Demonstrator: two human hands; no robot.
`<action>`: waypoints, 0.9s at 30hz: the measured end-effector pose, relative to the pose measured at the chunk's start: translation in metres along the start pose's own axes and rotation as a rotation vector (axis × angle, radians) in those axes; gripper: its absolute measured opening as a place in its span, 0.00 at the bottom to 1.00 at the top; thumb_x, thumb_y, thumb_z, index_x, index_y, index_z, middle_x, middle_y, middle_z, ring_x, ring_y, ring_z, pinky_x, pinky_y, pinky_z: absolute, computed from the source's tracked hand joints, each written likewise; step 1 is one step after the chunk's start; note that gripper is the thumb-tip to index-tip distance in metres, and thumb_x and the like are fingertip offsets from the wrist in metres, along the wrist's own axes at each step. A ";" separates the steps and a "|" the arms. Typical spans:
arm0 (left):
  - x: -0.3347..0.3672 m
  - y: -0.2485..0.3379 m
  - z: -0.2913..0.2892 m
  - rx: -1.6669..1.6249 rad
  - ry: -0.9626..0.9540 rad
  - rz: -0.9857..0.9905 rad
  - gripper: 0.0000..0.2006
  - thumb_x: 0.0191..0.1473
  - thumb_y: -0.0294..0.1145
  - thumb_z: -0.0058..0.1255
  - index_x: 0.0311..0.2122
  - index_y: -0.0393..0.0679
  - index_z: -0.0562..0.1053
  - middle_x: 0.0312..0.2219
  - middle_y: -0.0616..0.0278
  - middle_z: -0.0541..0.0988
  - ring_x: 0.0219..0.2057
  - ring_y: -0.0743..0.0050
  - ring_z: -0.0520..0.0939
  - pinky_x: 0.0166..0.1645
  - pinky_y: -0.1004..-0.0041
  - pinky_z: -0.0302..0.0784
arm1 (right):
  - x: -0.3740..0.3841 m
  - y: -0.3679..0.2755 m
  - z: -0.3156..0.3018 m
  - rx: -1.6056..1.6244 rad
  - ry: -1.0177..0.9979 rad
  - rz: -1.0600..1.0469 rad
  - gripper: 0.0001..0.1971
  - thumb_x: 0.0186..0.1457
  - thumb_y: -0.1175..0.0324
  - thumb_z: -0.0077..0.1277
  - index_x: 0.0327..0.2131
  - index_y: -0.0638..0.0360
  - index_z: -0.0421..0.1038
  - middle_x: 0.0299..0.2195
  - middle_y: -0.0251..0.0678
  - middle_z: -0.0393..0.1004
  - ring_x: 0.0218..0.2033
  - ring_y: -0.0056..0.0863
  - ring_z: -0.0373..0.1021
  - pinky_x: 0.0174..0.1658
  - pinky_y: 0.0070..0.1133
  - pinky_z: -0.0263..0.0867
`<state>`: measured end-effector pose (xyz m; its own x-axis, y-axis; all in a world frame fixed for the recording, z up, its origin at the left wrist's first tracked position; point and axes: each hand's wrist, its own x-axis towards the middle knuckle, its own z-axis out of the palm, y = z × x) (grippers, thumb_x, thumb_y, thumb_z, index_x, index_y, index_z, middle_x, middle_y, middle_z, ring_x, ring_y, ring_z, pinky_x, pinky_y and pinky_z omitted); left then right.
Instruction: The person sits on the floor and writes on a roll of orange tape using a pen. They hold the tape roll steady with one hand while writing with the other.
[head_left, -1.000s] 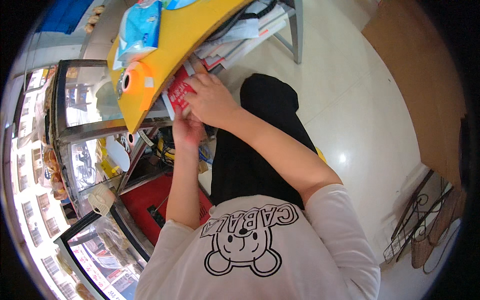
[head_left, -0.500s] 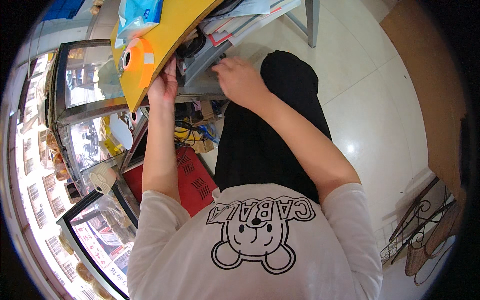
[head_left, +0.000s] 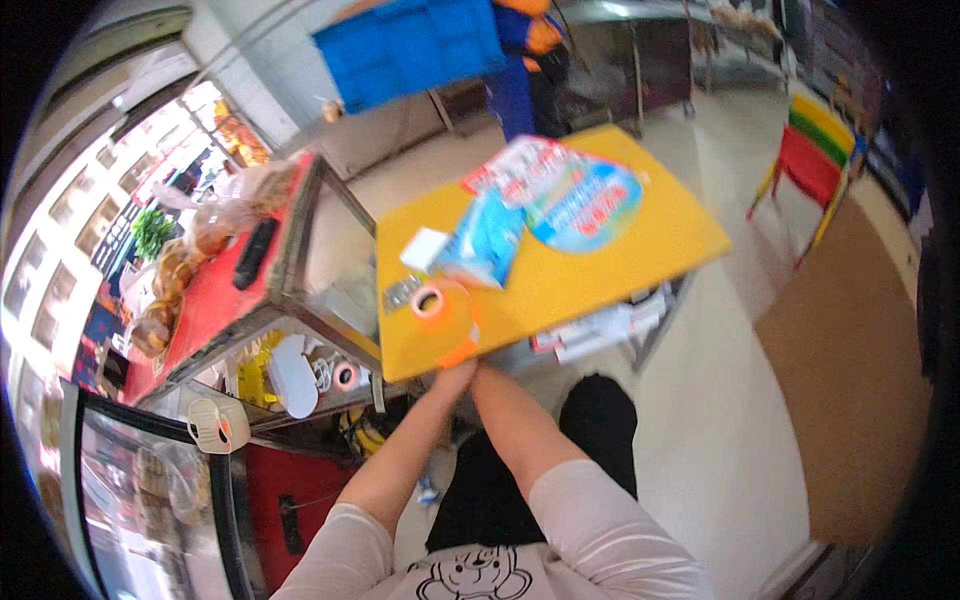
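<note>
Both forearms reach forward to the near edge of a yellow tabletop (head_left: 620,270). My left hand (head_left: 452,380) and my right hand (head_left: 484,376) are close together there, wrists nearly touching. Their fingers disappear under the board, so what they touch or hold is hidden. Just above them on the tabletop lies an orange roll (head_left: 462,318), with a strip hanging over the edge. Beyond it are a blue soft packet (head_left: 487,238), a small white box (head_left: 425,249) and a round blue printed card (head_left: 590,205). Books and papers (head_left: 610,325) fill a shelf beneath the board.
At left stands a glass-sided case with a red top (head_left: 225,300), bearing bagged goods (head_left: 178,270) and a black object (head_left: 256,254). A cream plastic basket (head_left: 217,425) hangs nearby. Stacked coloured chairs (head_left: 805,150) stand at right. A person (head_left: 515,90) is beside a blue crate (head_left: 410,50).
My view has lifted, so the whole tabletop and the room beyond now show. My right hand has moved left beside my left hand, and the fingers of both are now hidden under the board.
</note>
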<state>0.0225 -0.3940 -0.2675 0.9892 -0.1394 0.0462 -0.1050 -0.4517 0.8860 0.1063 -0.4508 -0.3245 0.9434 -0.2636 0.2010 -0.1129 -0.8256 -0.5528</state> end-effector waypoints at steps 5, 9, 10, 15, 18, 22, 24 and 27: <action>-0.005 -0.004 0.006 -0.036 -0.030 -0.035 0.19 0.61 0.37 0.44 0.55 0.40 0.66 0.51 0.54 0.71 0.51 0.60 0.71 0.57 0.64 0.64 | 0.017 0.008 0.006 -0.066 -0.154 0.056 0.26 0.59 0.55 0.37 0.57 0.54 0.62 0.60 0.44 0.61 0.59 0.40 0.60 0.59 0.36 0.58; -0.005 -0.005 0.006 -0.041 -0.044 -0.034 0.19 0.61 0.37 0.44 0.54 0.39 0.67 0.50 0.52 0.71 0.51 0.58 0.71 0.57 0.63 0.64 | 0.019 0.011 0.010 -0.111 -0.181 0.053 0.26 0.58 0.53 0.37 0.57 0.53 0.62 0.59 0.43 0.61 0.59 0.40 0.60 0.60 0.36 0.58; -0.006 -0.004 0.006 -0.040 -0.042 -0.033 0.19 0.61 0.38 0.44 0.54 0.39 0.67 0.50 0.52 0.72 0.51 0.58 0.71 0.57 0.63 0.64 | 0.018 0.011 0.009 -0.114 -0.182 0.053 0.27 0.58 0.52 0.37 0.57 0.53 0.62 0.59 0.43 0.61 0.59 0.40 0.60 0.60 0.36 0.58; -0.006 0.005 0.006 -0.015 -0.028 0.020 0.19 0.60 0.38 0.44 0.52 0.39 0.68 0.49 0.50 0.72 0.50 0.55 0.71 0.57 0.62 0.64 | 0.007 0.013 -0.023 -0.130 -0.137 -0.029 0.28 0.57 0.49 0.38 0.57 0.52 0.63 0.59 0.43 0.62 0.59 0.40 0.60 0.60 0.36 0.58; 0.006 0.012 0.006 0.006 -0.018 0.081 0.19 0.60 0.39 0.44 0.52 0.38 0.68 0.49 0.49 0.73 0.50 0.54 0.71 0.57 0.62 0.64 | -0.030 0.044 -0.077 -0.105 -0.316 -0.093 0.28 0.57 0.48 0.38 0.57 0.51 0.63 0.59 0.43 0.63 0.60 0.39 0.60 0.60 0.36 0.58; 0.038 0.010 0.007 0.069 -0.018 0.162 0.19 0.60 0.39 0.43 0.51 0.38 0.69 0.48 0.48 0.73 0.50 0.52 0.72 0.57 0.61 0.64 | -0.138 0.104 -0.168 1.040 -0.773 0.174 0.16 0.55 0.54 0.45 0.30 0.59 0.68 0.24 0.29 0.68 0.24 0.18 0.63 0.28 0.20 0.61; 0.055 0.002 0.012 0.190 -0.033 0.255 0.19 0.60 0.39 0.43 0.51 0.38 0.69 0.47 0.47 0.74 0.50 0.51 0.72 0.57 0.61 0.64 | -0.192 0.122 -0.201 1.472 -0.722 0.413 0.11 0.57 0.60 0.41 0.34 0.57 0.67 0.22 0.28 0.67 0.18 0.14 0.58 0.19 0.14 0.53; 0.082 -0.014 0.028 1.153 -0.312 0.406 0.20 0.61 0.35 0.33 0.53 0.36 0.67 0.52 0.40 0.69 0.55 0.42 0.68 0.59 0.54 0.61 | -0.248 0.130 -0.227 1.694 -0.534 0.570 0.10 0.57 0.62 0.39 0.35 0.56 0.67 0.22 0.29 0.67 0.17 0.15 0.58 0.18 0.15 0.53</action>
<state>0.1023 -0.4242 -0.2894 0.8151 -0.5786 -0.0304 -0.5787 -0.8105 -0.0901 -0.2128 -0.6063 -0.2623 0.9320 0.1467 -0.3315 -0.3356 0.6949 -0.6359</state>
